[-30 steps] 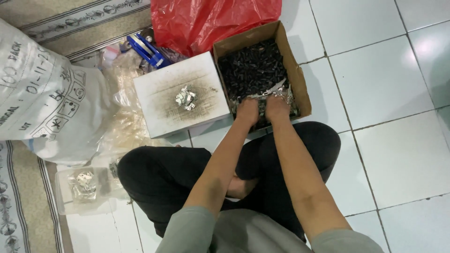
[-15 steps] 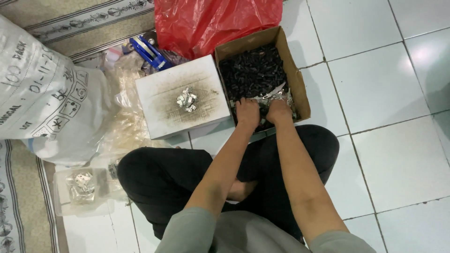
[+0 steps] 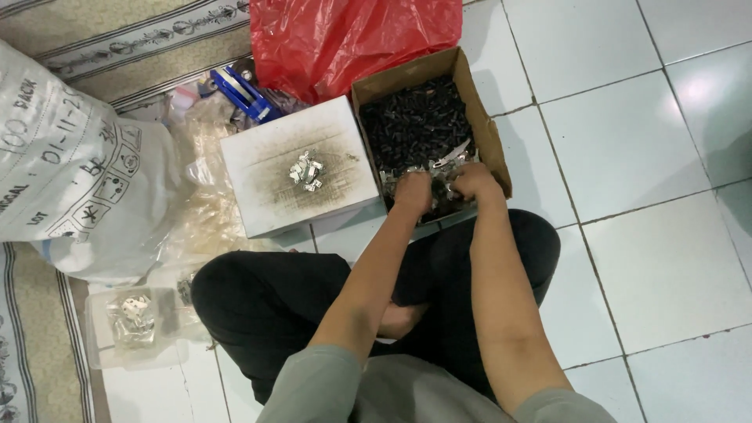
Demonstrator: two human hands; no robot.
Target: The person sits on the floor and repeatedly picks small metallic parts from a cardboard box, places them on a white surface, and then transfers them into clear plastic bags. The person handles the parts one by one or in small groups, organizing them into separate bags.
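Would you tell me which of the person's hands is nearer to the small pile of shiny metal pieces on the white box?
Left. The left hand is in the cardboard box, on the side toward the metal pieces. The right hand is farther away, beyond the left.

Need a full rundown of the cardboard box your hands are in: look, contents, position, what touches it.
The cardboard box is brown, open-topped and shallow, set at a slight angle on the white tiled floor. It is filled mostly with small black parts, with shiny metal pieces at the near end. The left hand and right hand reach into that near end. A white box sits against its left side, and a red plastic bag lies behind it.
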